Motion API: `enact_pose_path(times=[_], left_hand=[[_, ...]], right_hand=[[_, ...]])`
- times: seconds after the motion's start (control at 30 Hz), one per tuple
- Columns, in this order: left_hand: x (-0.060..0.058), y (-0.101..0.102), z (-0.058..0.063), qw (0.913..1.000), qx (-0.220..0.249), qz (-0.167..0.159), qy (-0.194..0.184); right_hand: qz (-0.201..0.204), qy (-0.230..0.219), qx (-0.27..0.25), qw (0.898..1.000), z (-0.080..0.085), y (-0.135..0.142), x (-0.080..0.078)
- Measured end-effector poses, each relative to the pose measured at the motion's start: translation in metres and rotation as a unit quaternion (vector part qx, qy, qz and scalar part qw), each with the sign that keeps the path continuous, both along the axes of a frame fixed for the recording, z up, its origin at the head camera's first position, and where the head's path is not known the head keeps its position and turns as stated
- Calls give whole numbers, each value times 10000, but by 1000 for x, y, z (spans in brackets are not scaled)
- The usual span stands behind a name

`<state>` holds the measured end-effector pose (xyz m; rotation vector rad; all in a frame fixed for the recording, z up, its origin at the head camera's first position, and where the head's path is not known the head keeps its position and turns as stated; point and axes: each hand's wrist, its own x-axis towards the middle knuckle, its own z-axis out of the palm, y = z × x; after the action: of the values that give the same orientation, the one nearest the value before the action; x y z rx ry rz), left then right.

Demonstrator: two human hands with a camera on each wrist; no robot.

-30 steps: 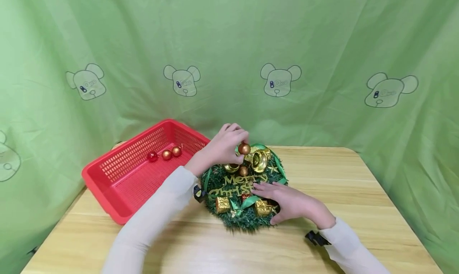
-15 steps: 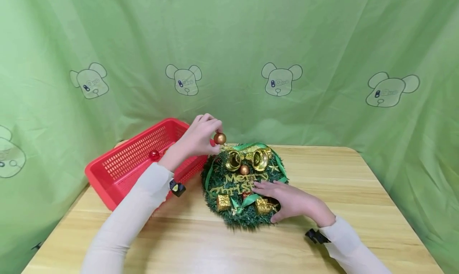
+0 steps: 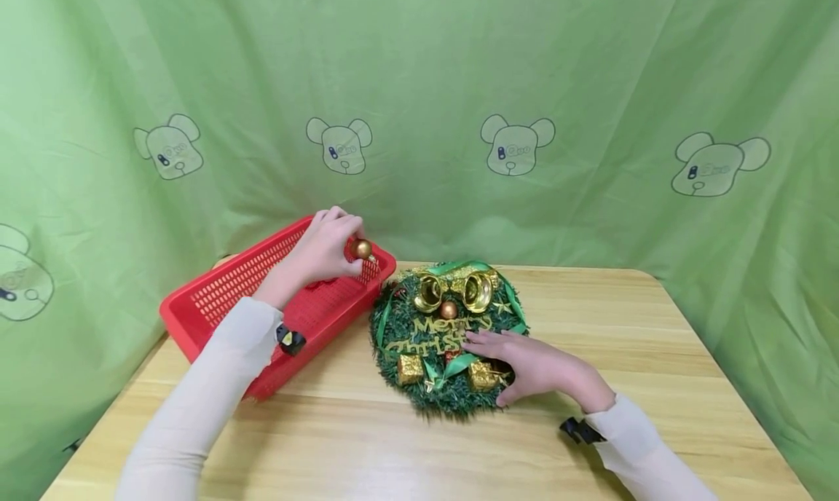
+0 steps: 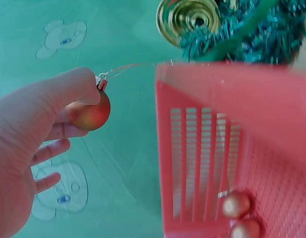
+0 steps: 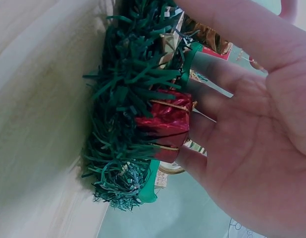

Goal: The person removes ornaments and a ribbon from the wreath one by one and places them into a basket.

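Leftward goes the left hand (image 3: 321, 247) with its copper-gold ball (image 3: 363, 249): a second ago at the bells on the wreath (image 3: 455, 403), both are now by the far right corner of the red basket (image 3: 328, 326), while the right hand (image 3: 534, 370) stays put. Behind everything hangs a green curtain (image 3: 419, 64) printed with outlined bear heads (image 3: 516, 151). Below it spreads the pale wooden table (image 3: 590, 312). On the table's left stands the basket, slatted and set at a slant; just beside it, to the right, lies the wreath. Pale sleeves (image 3: 177, 428) reach in from both lower corners. The left hand pinches the ball between thumb and fingers (a thin string loop trails from its cap towards the rim), though whether the ball is inside or outside the basket's wall I cannot tell. The right hand grasps nothing, its fingers extended across the wreath's lower right and partly covering the gold lettering (image 3: 435, 326). Two gold bells (image 3: 477, 293) top the wreath, with gold-wrapped boxes (image 3: 410, 369) lower down. Smallest are the balls: a copper one (image 3: 448, 310) between the bells, and two more (image 4: 236, 204) together inside the basket.
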<state>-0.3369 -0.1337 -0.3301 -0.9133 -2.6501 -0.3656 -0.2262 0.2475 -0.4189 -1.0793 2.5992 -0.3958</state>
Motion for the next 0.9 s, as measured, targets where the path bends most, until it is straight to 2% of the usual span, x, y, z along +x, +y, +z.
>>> enact_pose_path(times=[0.2, 0.33, 0.63, 0.9], left_hand=[[-3, -22, 0, 9995, 46, 302, -76], [-6, -34, -4, 9987, 13, 473, -170], [-12, -55, -21, 9948, -229, 817, -569], [-20, -63, -43, 9933, -392, 815, -724]], right_hand=[[9, -35, -58, 10000, 0, -1, 0], [-21, -71, -69, 9999, 0, -1, 0], [109, -126, -172, 9997, 0, 1, -3], [186, -77, -208, 9996, 1, 1, -4]])
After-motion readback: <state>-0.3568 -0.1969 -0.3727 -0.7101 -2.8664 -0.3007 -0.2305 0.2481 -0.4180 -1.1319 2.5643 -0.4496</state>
